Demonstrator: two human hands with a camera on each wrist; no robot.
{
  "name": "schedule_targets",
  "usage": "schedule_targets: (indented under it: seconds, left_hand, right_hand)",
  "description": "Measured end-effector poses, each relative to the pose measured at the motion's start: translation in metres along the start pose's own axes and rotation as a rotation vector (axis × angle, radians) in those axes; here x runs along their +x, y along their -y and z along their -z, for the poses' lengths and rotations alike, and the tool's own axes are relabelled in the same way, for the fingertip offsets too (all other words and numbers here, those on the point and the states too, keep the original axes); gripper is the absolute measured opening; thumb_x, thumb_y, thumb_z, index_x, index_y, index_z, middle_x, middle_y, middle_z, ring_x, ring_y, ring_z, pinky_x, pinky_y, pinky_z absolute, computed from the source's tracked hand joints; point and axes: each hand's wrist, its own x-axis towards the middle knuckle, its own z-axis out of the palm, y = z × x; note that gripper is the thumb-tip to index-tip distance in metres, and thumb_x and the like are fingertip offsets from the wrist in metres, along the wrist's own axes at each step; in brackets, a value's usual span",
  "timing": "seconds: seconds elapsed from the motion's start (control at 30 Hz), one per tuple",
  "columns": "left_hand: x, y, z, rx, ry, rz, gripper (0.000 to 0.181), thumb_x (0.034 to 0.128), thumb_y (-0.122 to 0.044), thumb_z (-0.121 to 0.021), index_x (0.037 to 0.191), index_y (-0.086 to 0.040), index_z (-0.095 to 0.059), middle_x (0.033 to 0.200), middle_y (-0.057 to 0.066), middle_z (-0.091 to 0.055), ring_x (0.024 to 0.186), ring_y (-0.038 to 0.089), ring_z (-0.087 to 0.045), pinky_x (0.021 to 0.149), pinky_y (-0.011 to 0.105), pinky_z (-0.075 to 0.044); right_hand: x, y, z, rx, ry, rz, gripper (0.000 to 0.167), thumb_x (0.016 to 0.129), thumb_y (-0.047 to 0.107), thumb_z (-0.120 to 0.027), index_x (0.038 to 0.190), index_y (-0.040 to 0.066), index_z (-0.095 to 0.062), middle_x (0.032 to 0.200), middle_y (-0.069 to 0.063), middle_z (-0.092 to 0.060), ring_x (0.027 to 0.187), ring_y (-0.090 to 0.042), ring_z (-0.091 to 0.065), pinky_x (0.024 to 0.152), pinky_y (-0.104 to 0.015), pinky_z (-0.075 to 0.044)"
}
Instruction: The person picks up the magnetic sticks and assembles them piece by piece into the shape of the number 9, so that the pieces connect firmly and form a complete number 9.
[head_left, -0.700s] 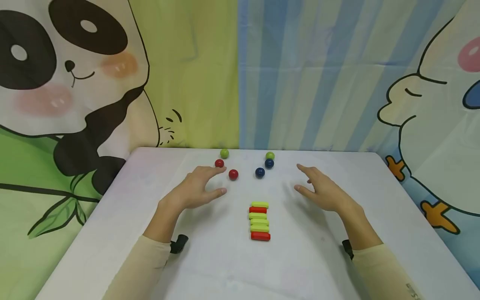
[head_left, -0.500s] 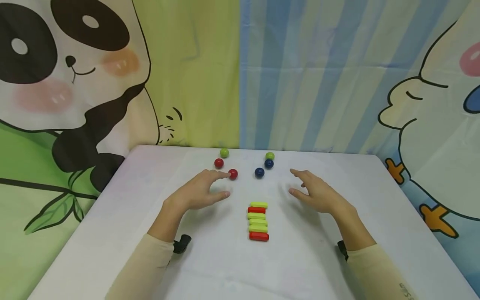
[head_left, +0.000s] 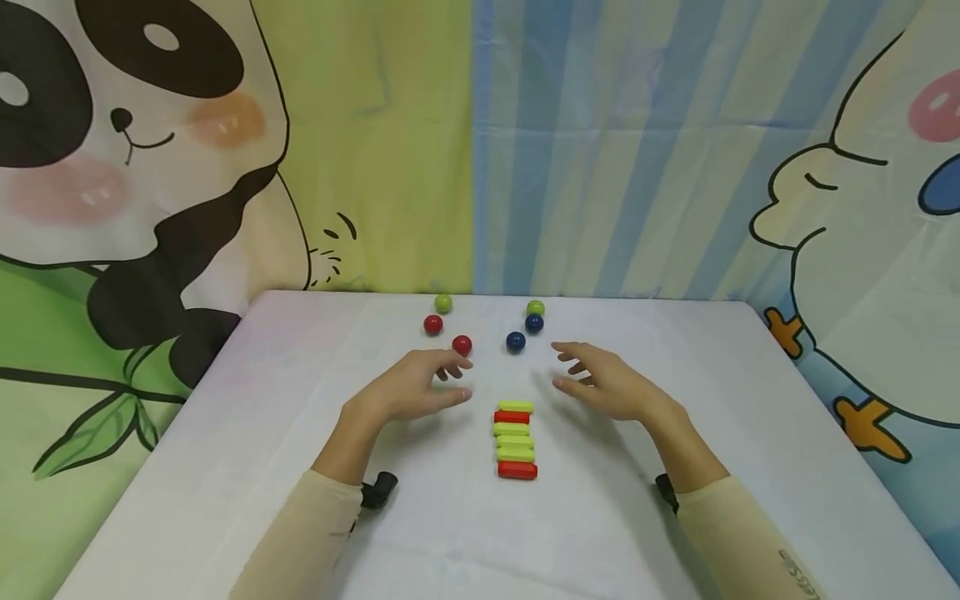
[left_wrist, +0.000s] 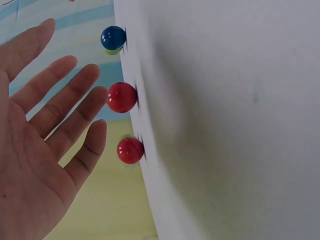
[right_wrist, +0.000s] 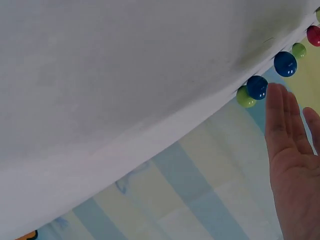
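Observation:
Over the left half of the table, my left hand [head_left: 414, 388] hovers with loosely bent fingers and holds nothing. Its fingertips are nearest to a red ball [head_left: 462, 344], and a second red ball [head_left: 432, 325] lies farther back. My right hand [head_left: 613, 385] is held above the right side, also holding nothing. A blue ball [head_left: 515, 342] lies just left of and beyond its fingertips, with another blue ball [head_left: 534, 323] behind. Between the hands, several small yellow-green bars [head_left: 515, 442] and two red bars [head_left: 517, 470] lie in a column. In the left wrist view the palm [left_wrist: 35, 170] shows bare.
Two green balls lie near the table's back edge, one green ball [head_left: 443, 303] at left and one green ball [head_left: 535, 308] behind the blue ones. The white table [head_left: 300, 375] ends at a cartoon-printed curtain [head_left: 600, 167]. Black wrist straps [head_left: 380, 490] sit near both cuffs.
Both hands have moved inward toward each other, the right hand farther. The left hand's fingers have bent slightly more. The view has shifted a little; balls and bars stay in place.

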Motion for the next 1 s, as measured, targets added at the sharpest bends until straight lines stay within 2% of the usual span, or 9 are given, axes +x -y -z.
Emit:
schedule_targets:
  seconds: [0.33, 0.53, 0.77, 1.0]
  left_hand:
    - [0.002, -0.001, -0.006, -0.027, 0.002, 0.016, 0.048, 0.0952, -0.042, -0.072, 0.136, -0.018, -0.064, 0.118, -0.002, -0.069, 0.11, 0.015, -0.063, 0.098, 0.041, -0.052]
    - [0.011, -0.006, -0.012, -0.059, 0.015, 0.02, 0.048, 0.0946, -0.043, -0.072, 0.135, -0.019, -0.064, 0.112, -0.006, -0.069, 0.106, 0.012, -0.062, 0.096, 0.038, -0.052]
    - [0.021, -0.014, -0.017, -0.025, 0.05, 0.017, 0.045, 0.0954, -0.042, -0.072, 0.133, -0.019, -0.066, 0.11, -0.007, -0.069, 0.104, 0.011, -0.063, 0.095, 0.036, -0.052]
    - [0.021, -0.016, -0.022, -0.045, 0.063, 0.043, 0.039, 0.0958, -0.037, -0.072, 0.131, -0.02, -0.067, 0.109, -0.008, -0.068, 0.102, 0.012, -0.062, 0.093, 0.034, -0.052]
  right_hand:
    - [0.007, 0.007, -0.003, 0.104, -0.017, 0.003, 0.059, 0.104, 0.041, -0.06, 0.154, 0.016, -0.043, 0.142, -0.015, -0.059, 0.124, -0.03, -0.063, 0.104, -0.052, -0.05]
    - [0.009, 0.01, -0.003, 0.15, -0.043, -0.007, 0.057, 0.104, 0.042, -0.059, 0.153, 0.017, -0.044, 0.142, -0.014, -0.06, 0.125, -0.029, -0.062, 0.104, -0.052, -0.05]
    - [0.012, 0.012, -0.002, 0.313, -0.083, 0.024, 0.052, 0.106, 0.031, -0.059, 0.152, 0.013, -0.045, 0.141, -0.018, -0.06, 0.12, -0.037, -0.065, 0.099, -0.051, -0.053]
    - [0.015, 0.005, -0.006, 0.408, -0.111, 0.045, 0.048, 0.106, 0.027, -0.058, 0.149, 0.009, -0.047, 0.137, -0.022, -0.06, 0.116, -0.042, -0.065, 0.095, -0.04, -0.057]
